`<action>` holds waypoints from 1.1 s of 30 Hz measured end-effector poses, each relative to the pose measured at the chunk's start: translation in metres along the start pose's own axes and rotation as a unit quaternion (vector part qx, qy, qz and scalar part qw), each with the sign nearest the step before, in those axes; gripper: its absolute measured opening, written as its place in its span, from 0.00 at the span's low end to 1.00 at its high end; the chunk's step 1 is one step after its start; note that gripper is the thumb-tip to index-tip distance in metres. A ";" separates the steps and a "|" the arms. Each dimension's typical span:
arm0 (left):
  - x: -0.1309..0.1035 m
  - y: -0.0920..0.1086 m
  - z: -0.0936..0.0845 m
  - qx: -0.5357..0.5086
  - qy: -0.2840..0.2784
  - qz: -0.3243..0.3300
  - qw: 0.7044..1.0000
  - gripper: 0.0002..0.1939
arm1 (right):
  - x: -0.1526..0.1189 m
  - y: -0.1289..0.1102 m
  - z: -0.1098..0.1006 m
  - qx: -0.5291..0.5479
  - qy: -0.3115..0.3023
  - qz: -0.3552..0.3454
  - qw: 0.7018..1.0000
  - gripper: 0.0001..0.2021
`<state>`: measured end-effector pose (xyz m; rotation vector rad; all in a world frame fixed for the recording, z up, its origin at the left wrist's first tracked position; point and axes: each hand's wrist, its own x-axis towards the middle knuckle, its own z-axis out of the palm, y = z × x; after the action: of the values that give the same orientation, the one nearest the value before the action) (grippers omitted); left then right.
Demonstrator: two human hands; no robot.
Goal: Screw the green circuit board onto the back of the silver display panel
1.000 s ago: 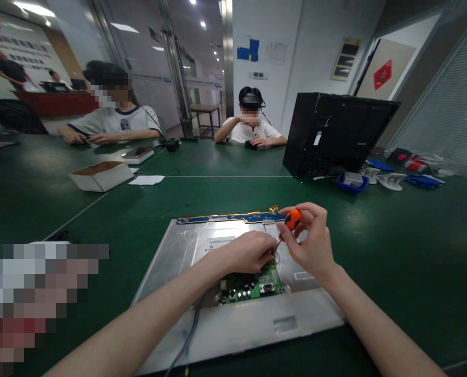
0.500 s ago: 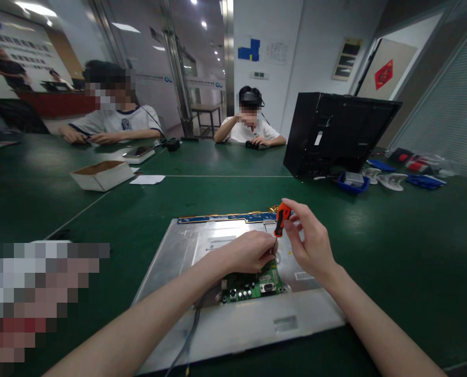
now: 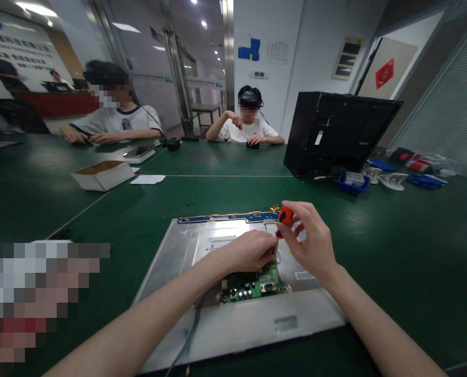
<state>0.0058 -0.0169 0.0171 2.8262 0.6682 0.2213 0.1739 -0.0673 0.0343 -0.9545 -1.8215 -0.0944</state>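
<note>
Well, at the far left of the work a pale, open-topped rectangular box point(image 3: 109, 180) sits on the dark green counter point(image 3: 202, 191), well apart from the hands. Next comes the flat silver metal panel point(image 3: 170, 251), lying on the counter in front of the person; its broad, level support seems right for careful tool work. A thin dark cable point(image 3: 192, 330) runs down over its near edge, and is best left slack, clear of the forearm. A narrow blue circuit strip point(image 3: 217, 218) lines the far edge.

The left hand point(image 3: 252, 248) reaches over the green printed circuit board point(image 3: 249, 292), its fingertips gathered by the tool's lower end; whether that grip pinches the shaft or something beneath, I cannot tell. Light guidance there should stop the tip skidding across the components.

Just right of it, the short orange-and-black screwdriver point(image 3: 285, 215) slants over the board, tip hidden. The right hand point(image 3: 312, 235) has its grip closed around the handle, thumb against fingers. A more upright shaft, firm downward pressure and small finger turns would probably serve best, easing off at any resistance.
</note>
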 end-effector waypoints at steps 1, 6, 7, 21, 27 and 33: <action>0.000 0.000 0.000 0.001 -0.001 -0.002 1.000 0.03 | 0.000 0.000 0.000 0.000 -0.008 -0.001 1.000 0.20; 0.000 0.000 0.000 0.004 0.002 0.001 1.000 0.03 | -0.003 0.000 0.001 0.007 -0.029 -0.004 1.000 0.23; -0.001 0.001 0.000 0.003 0.004 0.005 1.000 0.02 | -0.004 0.001 0.001 0.008 -0.026 0.000 1.000 0.23; 0.002 0.003 0.003 0.025 0.001 -0.020 0.999 0.03 | -0.002 0.001 0.003 0.016 0.014 -0.029 0.999 0.22; 0.002 0.002 0.003 0.022 -0.009 -0.026 0.999 0.04 | -0.003 0.002 0.003 0.005 0.024 -0.026 0.999 0.22; 0.002 0.003 0.003 0.019 -0.012 -0.028 0.999 0.04 | -0.003 0.001 0.002 -0.001 0.011 -0.021 1.000 0.22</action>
<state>0.0097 -0.0192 0.0149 2.8378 0.7526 0.1678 0.1732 -0.0669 0.0305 -0.9136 -1.8216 -0.1336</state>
